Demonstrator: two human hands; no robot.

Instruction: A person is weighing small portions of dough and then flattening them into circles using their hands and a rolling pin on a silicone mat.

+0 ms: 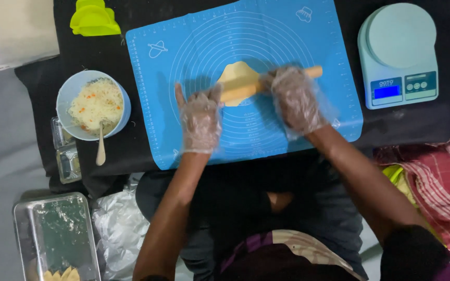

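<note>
Both hands wear thin, crinkled clear plastic gloves and press on a smooth wooden rolling pin (266, 83) that lies slantwise across a small, pale yellow piece of dough (238, 75). The dough is flattened, roughly round with a slight peak at its far edge, and sits near the middle of a soft blue silicone mat (319, 36) printed with white concentric circles and ruler marks. The left hand (200, 117) lies palm down on the near end of the pin, fingers spread and flat rather than curled. The right hand (294, 96) covers the far part of the pin, fingers bent loosely over it; the pin's tip pokes out beyond the glove.

The mat rests on a black table (105, 54). To its left stands a light blue bowl (69, 91) of shredded, whitish filling flecked with orange, a wooden spoon (101, 148) leaning in it. A lime-green plastic dumpling press (94, 18) lies at the far left, and a pale blue digital kitchen scale (398, 54) with a round platform stands to the right. A shiny metal tray (55, 234) sits lower left.
</note>
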